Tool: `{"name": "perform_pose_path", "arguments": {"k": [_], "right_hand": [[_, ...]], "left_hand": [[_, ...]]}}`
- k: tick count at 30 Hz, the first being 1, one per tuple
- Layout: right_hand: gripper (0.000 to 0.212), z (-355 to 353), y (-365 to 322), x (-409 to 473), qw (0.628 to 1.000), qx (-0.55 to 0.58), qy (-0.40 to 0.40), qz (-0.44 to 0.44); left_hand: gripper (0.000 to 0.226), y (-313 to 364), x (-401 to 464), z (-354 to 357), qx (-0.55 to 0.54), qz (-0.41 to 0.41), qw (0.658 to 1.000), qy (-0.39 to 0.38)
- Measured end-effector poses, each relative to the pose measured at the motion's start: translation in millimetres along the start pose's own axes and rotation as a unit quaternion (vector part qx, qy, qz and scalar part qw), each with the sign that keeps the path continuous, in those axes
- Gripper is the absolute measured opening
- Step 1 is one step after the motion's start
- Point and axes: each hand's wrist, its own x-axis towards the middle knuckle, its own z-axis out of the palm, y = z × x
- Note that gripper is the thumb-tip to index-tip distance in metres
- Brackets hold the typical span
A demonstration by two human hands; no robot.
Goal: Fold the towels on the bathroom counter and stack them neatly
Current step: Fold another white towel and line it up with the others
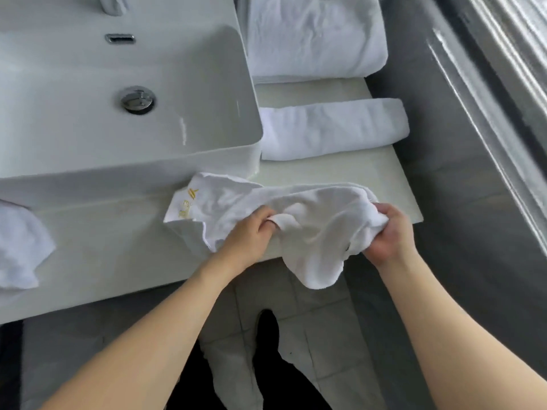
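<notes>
White sink basin with chrome drain; grey tiled floor; possibly faucet base at top.

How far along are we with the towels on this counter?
Done: a big folded towel at the back and a narrow folded towel in front of it, lying apart, not stacked. In hand: the left hand and right hand both grip a crumpled towel at the counter edge. Left: fold it, fold the loose towel by the sink, then stack them.
</notes>
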Motion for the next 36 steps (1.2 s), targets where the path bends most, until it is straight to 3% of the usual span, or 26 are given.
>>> {"name": "perform_pose_path", "arguments": {"k": [3,7,10,14,17,20,23,25,26,28,30,31,36], "right_hand": [[0.031,-22.7,-35.3,2.5,0.999,0.006,-0.039,-0.018],[0.034,-30.2,-68.9,10.8,0.997,-0.016,-0.072,-0.016],[0.038,-30.2,-90.2,20.4,0.997,-0.023,-0.067,-0.038],[0.032,-29.4,-116.1,31.2,0.994,-0.057,-0.075,-0.048],[0.030,-23.1,-135.9,47.0,0.992,-0.080,-0.086,-0.048],[0.033,-20.8,-149.3,70.7,0.989,-0.135,-0.064,0.000],[0.038,-26.9,-159.0,89.6,0.971,-0.216,-0.083,0.058],[0.039,-36.8,-164.1,96.6,0.964,-0.232,-0.092,0.096],[0.041,-42.8,-166.2,99.1,0.961,-0.230,-0.101,0.115],[0.038,-53.3,-170.4,99.5,0.958,-0.213,-0.117,0.150],[0.030,-65.3,-174.3,100.7,0.953,-0.209,-0.139,0.168],[0.028,-69.4,-176.9,99.9,0.951,-0.207,-0.155,0.172],[0.028,-76.7,-185.4,98.1,0.952,-0.147,-0.203,0.173]], "left_hand": [[0.014,36.9,12.5,19.8,-0.230,-0.055,0.969,0.075],[0.019,101.4,38.2,26.6,-0.358,-0.056,0.926,0.110],[0.026,168.1,72.5,14.5,-0.485,-0.043,0.868,0.098],[0.023,248.1,105.3,-7.0,-0.371,0.130,0.901,0.182],[0.021,284.0,107.8,0.6,-0.230,0.310,0.890,0.242],[0.022,274.3,122.8,22.8,-0.030,0.379,0.884,0.271],[0.020,214.7,152.7,50.3,0.241,0.300,0.862,0.331],[0.029,162.8,150.6,78.8,0.311,0.221,0.864,0.328],[0.031,139.7,142.5,94.3,0.298,0.176,0.886,0.309],[0.029,107.3,126.2,121.4,0.150,0.020,0.962,0.229],[0.036,93.3,122.0,142.7,-0.012,-0.159,0.978,0.137],[0.044,90.8,123.4,152.5,-0.022,-0.174,0.979,0.109],[0.081,115.1,123.8,194.5,-0.053,-0.074,0.994,0.055]]}}
